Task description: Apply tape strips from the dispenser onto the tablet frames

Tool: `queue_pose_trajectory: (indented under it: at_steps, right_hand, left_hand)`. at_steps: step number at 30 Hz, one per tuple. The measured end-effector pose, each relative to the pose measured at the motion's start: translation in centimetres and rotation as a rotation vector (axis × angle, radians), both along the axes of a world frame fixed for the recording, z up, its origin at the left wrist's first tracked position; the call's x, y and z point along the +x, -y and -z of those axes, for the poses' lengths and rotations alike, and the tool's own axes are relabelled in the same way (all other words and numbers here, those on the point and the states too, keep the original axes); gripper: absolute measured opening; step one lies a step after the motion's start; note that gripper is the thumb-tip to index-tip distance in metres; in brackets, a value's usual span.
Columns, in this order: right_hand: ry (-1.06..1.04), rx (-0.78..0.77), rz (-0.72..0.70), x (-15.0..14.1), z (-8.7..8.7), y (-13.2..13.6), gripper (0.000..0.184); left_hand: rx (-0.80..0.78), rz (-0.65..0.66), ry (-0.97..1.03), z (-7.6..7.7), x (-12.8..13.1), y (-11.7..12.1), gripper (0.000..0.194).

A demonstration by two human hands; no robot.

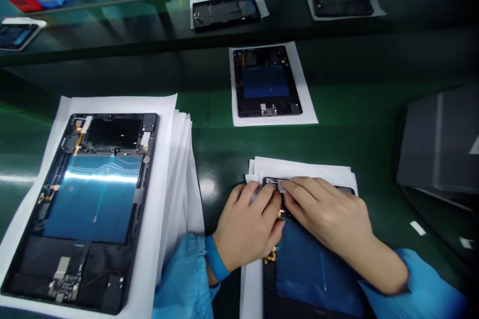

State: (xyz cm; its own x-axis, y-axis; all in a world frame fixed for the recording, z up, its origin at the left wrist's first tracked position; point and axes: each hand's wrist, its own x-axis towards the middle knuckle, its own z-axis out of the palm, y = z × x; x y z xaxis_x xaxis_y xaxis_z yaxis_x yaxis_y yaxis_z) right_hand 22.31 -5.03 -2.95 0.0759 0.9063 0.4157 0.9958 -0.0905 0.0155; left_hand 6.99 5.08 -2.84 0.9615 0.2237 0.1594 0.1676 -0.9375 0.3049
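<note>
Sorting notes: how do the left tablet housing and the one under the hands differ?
The left tablet housing lies untouched on paper; the lower housing bears the left hand and right hand at its end. The first shows whole; the second runs out of view. Both are black with blue panels.

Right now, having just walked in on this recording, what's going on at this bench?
A person in blue sleeves has both bare hands on the top edge of an opened black tablet frame, which lies on white paper. The left hand and right hand meet over a small pale piece, too small to identify. Another opened tablet lies on a paper stack to the left, and a third lies farther along the green bench.
</note>
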Motion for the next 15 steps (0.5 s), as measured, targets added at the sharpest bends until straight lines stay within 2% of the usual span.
queue_pose_trajectory:
  at_steps: [7,11,13,15]
  right_hand:
    - [0.056,-0.094,-0.019,-0.6,-0.5,-0.1,0.018]
    - [0.115,-0.168,-0.061,-1.1,-1.0,0.6,0.022]
    - [0.057,-0.207,-0.133,-0.7,-1.1,1.2,0.025]
    - [-0.096,-0.255,-0.274,0.4,-1.3,1.2,0.027]
  left_hand:
    - [-0.05,-0.044,0.074,0.2,0.1,0.2,0.035]
    - [-0.097,-0.062,0.034,-0.1,0.0,0.3,0.037]
    - [-0.109,-0.06,0.013,-0.3,-0.1,0.4,0.035]
    - [-0.104,-0.053,0.01,-0.3,-0.3,0.5,0.032]
